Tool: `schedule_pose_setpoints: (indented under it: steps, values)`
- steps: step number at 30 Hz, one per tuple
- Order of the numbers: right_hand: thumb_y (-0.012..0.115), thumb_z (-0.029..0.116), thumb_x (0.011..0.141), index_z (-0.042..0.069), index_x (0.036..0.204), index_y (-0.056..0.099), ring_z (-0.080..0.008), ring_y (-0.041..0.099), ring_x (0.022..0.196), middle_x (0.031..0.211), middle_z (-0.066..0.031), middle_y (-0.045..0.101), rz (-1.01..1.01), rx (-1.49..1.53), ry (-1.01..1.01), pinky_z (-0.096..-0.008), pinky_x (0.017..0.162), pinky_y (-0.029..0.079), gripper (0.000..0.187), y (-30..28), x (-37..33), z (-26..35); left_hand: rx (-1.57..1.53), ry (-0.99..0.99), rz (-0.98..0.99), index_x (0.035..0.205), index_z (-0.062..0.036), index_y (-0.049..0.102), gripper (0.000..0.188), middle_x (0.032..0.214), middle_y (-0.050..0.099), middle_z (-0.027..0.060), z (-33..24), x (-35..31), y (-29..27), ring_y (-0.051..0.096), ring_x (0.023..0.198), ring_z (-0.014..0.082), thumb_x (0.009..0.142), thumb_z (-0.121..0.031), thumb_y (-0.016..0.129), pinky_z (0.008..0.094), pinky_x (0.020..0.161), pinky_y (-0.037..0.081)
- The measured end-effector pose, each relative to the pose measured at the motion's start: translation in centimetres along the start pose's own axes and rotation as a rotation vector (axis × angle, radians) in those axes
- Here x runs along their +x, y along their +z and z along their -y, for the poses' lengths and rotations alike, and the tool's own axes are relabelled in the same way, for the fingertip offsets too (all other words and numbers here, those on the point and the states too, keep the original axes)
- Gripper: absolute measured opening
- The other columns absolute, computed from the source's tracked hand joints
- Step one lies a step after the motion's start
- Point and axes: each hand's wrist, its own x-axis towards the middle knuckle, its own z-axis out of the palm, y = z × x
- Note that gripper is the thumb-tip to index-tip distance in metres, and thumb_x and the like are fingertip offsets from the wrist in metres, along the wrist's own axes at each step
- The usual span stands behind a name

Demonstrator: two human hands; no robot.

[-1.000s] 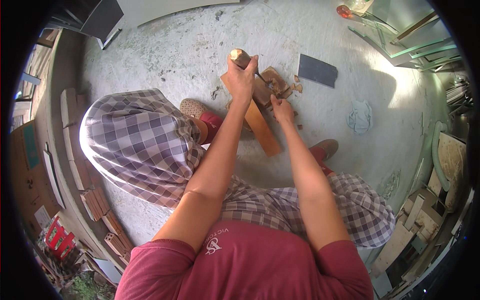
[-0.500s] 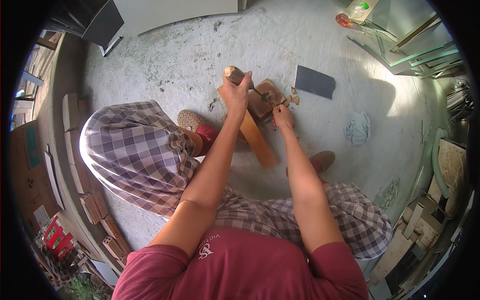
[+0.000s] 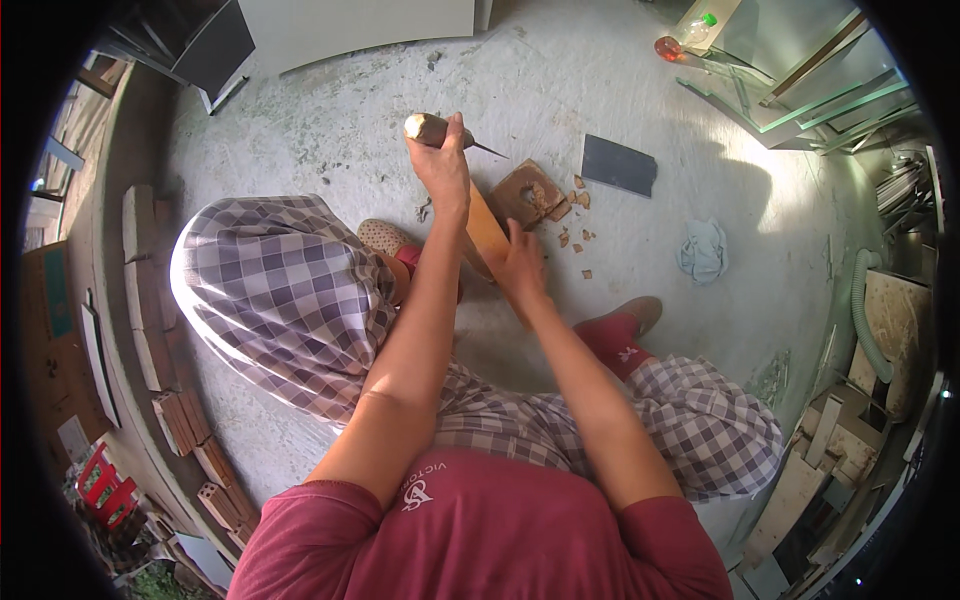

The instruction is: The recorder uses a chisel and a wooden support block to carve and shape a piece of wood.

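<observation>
Awl (image 3: pixel 428 130) sits clenched in the left hand (image 3: pixel 440 172), near the brown block (image 3: pixel 512 196) right of the orange board (image 3: pixel 484 226); right hand (image 3: pixel 522 264) covers the board, grip unclear, best kept off the awl's line.

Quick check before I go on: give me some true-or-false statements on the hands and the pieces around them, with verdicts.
1. The left hand grips a spiked tool. True.
2. The right hand also grips that tool. False: it is over the orange-brown strip.
3. Brown chips lie beside the brown square piece. True.
4. The dark grey panel lies under the pale blue cloth. False: they lie apart on the floor.
</observation>
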Motion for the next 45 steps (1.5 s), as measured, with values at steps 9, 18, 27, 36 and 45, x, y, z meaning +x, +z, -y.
schedule_pose_setpoints:
  steps: [9,18,27,36,45]
  values:
    - [0.068,0.035,0.076,0.008,0.128,0.037,-0.0411,0.055,0.105,0.117,-0.0218,0.053,0.017,0.064,0.380,-0.0464,0.088,0.044,0.066,-2.0,-1.8,-1.1,-0.080,-0.003,-0.133,0.095,-0.0031,0.049,0.027,0.082,0.059,0.0053,-0.8,0.6,-0.4,0.055,0.073,0.0138,0.082,-0.014,0.070,0.0295,0.070,0.048]
    - [0.063,0.045,0.076,-0.006,0.120,0.041,-0.0431,0.055,0.104,0.112,-0.0279,0.055,-0.105,0.166,0.929,-0.0469,0.090,0.044,0.071,-3.4,-5.1,-3.8,-0.048,-0.026,-0.030,0.093,-0.0029,0.049,0.026,0.081,0.060,0.0057,-0.9,-0.5,0.5,0.056,0.071,0.0123,0.082,-0.014,0.070,0.0274,0.067,0.047]
    - [0.065,0.045,0.075,-0.002,0.124,0.038,-0.0421,0.054,0.107,0.117,-0.0237,0.054,0.070,0.082,0.624,-0.0480,0.091,0.043,0.073,-2.8,-1.8,0.3,-0.013,-0.007,-0.041,0.092,-0.0021,0.051,0.023,0.079,0.060,0.0059,-1.8,-0.5,-0.2,0.056,0.069,0.0120,0.082,-0.012,0.069,0.0268,0.067,0.047]
    - [0.062,0.044,0.078,-0.002,0.120,0.047,-0.0381,0.058,0.104,0.110,-0.0250,0.060,-0.046,0.232,0.629,-0.0427,0.090,0.044,0.064,-5.0,-1.8,-3.4,0.081,-0.017,0.105,0.095,-0.0011,0.051,0.027,0.083,0.061,0.0064,-0.8,-1.0,-0.2,0.058,0.074,0.0133,0.082,-0.014,0.070,0.0279,0.070,0.048]
    - [0.062,0.044,0.078,-0.003,0.121,0.045,-0.0383,0.058,0.103,0.109,-0.0253,0.060,-0.026,0.223,0.643,-0.0421,0.091,0.043,0.066,-5.8,-2.0,-2.8,0.151,0.043,0.190,0.094,-0.0020,0.051,0.026,0.082,0.061,0.0060,2.6,-1.6,0.3,0.057,0.072,0.0116,0.083,-0.015,0.070,0.0268,0.066,0.049]
